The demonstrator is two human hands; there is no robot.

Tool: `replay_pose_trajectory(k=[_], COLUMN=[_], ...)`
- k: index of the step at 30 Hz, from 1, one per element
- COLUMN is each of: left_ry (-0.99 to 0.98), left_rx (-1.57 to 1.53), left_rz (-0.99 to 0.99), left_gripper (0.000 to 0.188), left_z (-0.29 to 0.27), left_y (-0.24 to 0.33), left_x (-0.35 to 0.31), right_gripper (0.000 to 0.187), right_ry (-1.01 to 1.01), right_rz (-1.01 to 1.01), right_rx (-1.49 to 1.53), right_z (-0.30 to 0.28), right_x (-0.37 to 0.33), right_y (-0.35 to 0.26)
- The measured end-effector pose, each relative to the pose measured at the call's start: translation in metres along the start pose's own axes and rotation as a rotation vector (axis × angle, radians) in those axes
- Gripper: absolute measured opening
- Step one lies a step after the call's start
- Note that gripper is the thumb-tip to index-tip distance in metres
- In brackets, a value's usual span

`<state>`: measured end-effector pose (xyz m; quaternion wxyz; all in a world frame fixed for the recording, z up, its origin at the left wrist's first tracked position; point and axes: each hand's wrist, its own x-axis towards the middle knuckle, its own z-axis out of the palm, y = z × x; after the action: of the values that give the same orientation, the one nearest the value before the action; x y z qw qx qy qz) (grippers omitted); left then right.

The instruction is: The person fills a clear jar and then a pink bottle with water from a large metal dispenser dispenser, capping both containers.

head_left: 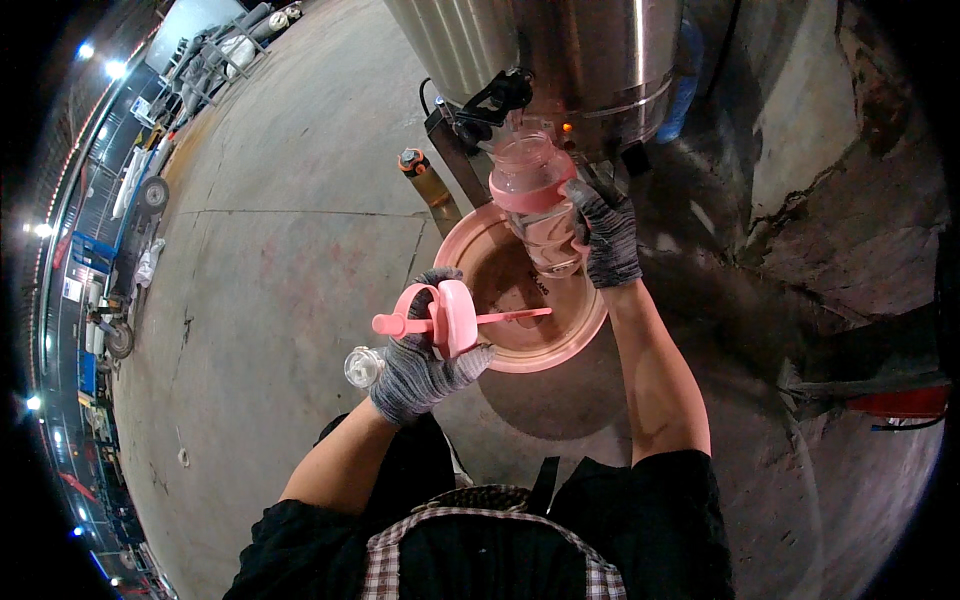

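Note:
My left hand (425, 370), in a grey knit glove, grips a pink bottle lid (456, 318) with a carry loop and a pink straw (515, 315) pointing right over the basin. A clear round piece (363, 367) shows beside that hand; whether I hold it is unclear. My right hand (607, 232), gloved alike, is closed on the side of a clear water bottle (548, 235) with a pink collar. The bottle's open mouth is tilted up below the black tap (497, 97) of a steel tank (590, 50). Beneath is a pink basin (545, 355).
A brownish bottle (430, 190) with a black and orange cap stands behind the basin on the concrete floor (290, 260). A stained wall (830, 130) rises at right, with a red object (900, 402) low by it. Wheeled equipment (120, 340) lines the far left.

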<state>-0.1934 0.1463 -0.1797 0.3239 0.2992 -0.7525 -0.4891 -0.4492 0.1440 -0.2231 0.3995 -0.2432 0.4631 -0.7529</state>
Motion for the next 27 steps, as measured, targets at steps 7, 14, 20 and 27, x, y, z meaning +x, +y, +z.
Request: replay_pose_trajectory(k=[7, 14, 20, 27], left_ry=[-0.014, 0.014, 0.025, 0.006], left_rx=[-0.058, 0.046, -0.063, 0.045], left_rz=[-0.020, 0.008, -0.046, -0.016], left_gripper=[0.072, 0.073, 0.079, 0.085], left_z=[0.0031, 0.0019, 0.0023, 0.0000], left_y=[0.0087, 0.0029, 0.0041, 0.0000], left_x=[0.0017, 0.0012, 0.0009, 0.0014], right_gripper=[0.028, 0.017, 0.030, 0.031], right_ry=[-0.030, -0.005, 0.006, -0.029], right_rz=[-0.054, 0.005, 0.015, -0.039], right_rx=[0.016, -0.074, -0.025, -0.050], right_z=[-0.0036, -0.0006, -0.0008, -0.0023], right_x=[0.0008, -0.0028, -0.0010, 0.0001], right_y=[-0.0012, -0.0068, -0.0060, -0.0026])
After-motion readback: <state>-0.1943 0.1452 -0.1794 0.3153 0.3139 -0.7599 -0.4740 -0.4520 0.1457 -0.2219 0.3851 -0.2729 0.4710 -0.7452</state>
